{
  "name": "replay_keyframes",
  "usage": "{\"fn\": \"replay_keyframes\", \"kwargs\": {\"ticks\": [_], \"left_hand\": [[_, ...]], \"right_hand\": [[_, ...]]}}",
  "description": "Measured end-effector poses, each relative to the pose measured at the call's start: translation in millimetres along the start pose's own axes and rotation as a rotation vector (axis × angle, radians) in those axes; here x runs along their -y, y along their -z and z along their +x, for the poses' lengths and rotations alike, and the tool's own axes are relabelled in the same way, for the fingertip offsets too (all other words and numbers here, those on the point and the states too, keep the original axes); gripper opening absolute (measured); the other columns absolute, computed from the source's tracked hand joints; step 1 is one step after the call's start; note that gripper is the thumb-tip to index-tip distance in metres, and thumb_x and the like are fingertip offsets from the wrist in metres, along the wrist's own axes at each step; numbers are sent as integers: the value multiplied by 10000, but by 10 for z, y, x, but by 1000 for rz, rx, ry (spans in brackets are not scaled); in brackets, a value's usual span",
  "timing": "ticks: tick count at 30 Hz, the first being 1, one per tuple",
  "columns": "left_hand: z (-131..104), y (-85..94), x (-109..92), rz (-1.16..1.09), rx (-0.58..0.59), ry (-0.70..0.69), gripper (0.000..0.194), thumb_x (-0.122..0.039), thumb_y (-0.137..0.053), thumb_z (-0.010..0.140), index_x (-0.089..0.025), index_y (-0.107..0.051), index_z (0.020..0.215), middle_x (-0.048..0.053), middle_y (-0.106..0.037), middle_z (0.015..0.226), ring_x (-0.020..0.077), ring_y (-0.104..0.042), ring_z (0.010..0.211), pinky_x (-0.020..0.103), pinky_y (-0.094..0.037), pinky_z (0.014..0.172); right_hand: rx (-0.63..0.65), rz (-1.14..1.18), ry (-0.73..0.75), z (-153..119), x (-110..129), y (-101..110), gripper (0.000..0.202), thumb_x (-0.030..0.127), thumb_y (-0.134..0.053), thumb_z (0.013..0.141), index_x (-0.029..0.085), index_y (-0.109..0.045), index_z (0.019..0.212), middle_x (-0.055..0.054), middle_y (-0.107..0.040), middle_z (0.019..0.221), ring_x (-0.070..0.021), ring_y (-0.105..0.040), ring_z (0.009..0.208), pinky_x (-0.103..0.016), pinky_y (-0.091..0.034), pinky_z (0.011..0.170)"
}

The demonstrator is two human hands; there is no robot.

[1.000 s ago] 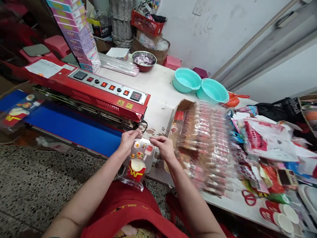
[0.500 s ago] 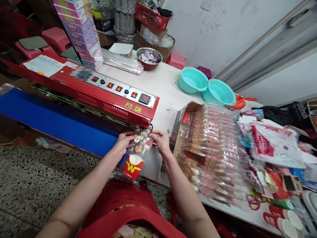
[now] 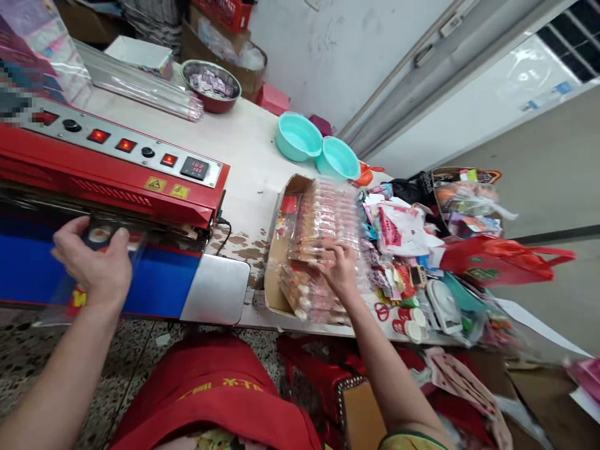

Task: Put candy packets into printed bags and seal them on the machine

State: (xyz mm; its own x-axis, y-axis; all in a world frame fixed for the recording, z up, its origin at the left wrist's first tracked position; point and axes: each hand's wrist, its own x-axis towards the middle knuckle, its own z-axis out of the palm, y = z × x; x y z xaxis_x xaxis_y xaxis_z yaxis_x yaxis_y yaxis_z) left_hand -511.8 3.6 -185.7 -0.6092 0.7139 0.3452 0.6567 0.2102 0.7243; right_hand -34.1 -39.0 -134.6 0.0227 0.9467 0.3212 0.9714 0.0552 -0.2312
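Note:
My left hand (image 3: pixel 96 265) is over the blue conveyor belt at the red sealing machine (image 3: pixel 187 203). Its thumb and fingers are spread across a clear plastic bag (image 3: pixel 77 300) printed with food pictures, whose top edge lies along the machine's slot. Part of that bag is hidden beneath the hand. To the right, my right hand (image 3: pixel 341 270) reaches into a cardboard box (image 3: pixel 276 284) packed with rows of clear plastic packets (image 3: pixel 323 215). Its fingers and thumb are closed on the edge of one packet in the front rows.
Two turquoise basins (image 3: pixel 300 140) and a metal bowl of small sachets (image 3: pixel 213 87) stand behind. Right of the box lie mixed bags, paper cups (image 3: pixel 407 330), scissors (image 3: pixel 382 311) and a red bag (image 3: pixel 497 259). A metal plate (image 3: pixel 218 290) extends from the belt's end.
The view has swung right. The bag, earlier between both hands at the machine's end, has moved left along the slot with my left hand. My right hand has left it for the box.

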Motion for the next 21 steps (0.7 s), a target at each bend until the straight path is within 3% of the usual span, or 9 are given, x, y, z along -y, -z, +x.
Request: {"fn": "replay_keyframes", "kwargs": {"ticks": [3,4,7,10,15,18,21], "left_hand": [[-466,-63,-344,-81,109,-137,344,-312,-678,769,-151,-613,1066,107,-633,1135,265,-558,1090,421,-421,980],[-630,-98,-468,-117,181,-162,273,-321,-653,792,-158,-633,1012,100,-641,1119,253,-568,1081,399,-429,972],[-1026,-193,-779,-193,337,-176,182,-319,-601,828,-177,-655,928,96,-640,1125,238,-573,1089,378,-429,977],[-1209,-242,-1063,-288,465,-195,191,-308,-585,832,-190,-654,965,83,-643,1104,225,-579,1070,376,-436,970],[-1166,-293,-1759,-701,720,-22,447,-341,-680,775,-188,-589,1184,97,-642,1160,200,-615,1011,353,-476,913],[-1025,-305,-2125,-1001,933,187,599,-378,-759,699,-176,-579,1234,119,-635,1212,210,-622,1043,326,-487,889],[-909,-315,-2158,-1099,1014,459,461,-380,-805,614,-113,-695,974,109,-716,939,180,-662,792,282,-516,719]], "right_hand": [[118,-185,20,-41,-571,103,120,269,-732,746,205,-682,834,-147,-562,1120,-330,-495,1080,-495,-421,924],[134,-190,35,-30,-658,106,45,239,-710,762,204,-682,769,-146,-571,1124,-332,-499,1086,-499,-423,920],[84,-21,139,75,-657,198,136,254,-679,802,203,-660,677,-135,-596,1188,-324,-515,1137,-506,-423,949],[43,310,226,250,-392,497,139,306,-669,833,214,-663,729,-99,-650,1190,-267,-598,1097,-449,-473,931],[-39,697,122,486,267,975,76,296,-724,790,231,-726,750,-45,-752,917,-227,-703,890,-384,-545,824],[98,867,65,518,636,925,74,296,-756,752,223,-750,742,-49,-760,909,-223,-711,862,-371,-561,800],[259,998,-44,461,906,607,118,325,-782,709,216,-761,749,-53,-765,865,-212,-711,804,-356,-567,770]]}}
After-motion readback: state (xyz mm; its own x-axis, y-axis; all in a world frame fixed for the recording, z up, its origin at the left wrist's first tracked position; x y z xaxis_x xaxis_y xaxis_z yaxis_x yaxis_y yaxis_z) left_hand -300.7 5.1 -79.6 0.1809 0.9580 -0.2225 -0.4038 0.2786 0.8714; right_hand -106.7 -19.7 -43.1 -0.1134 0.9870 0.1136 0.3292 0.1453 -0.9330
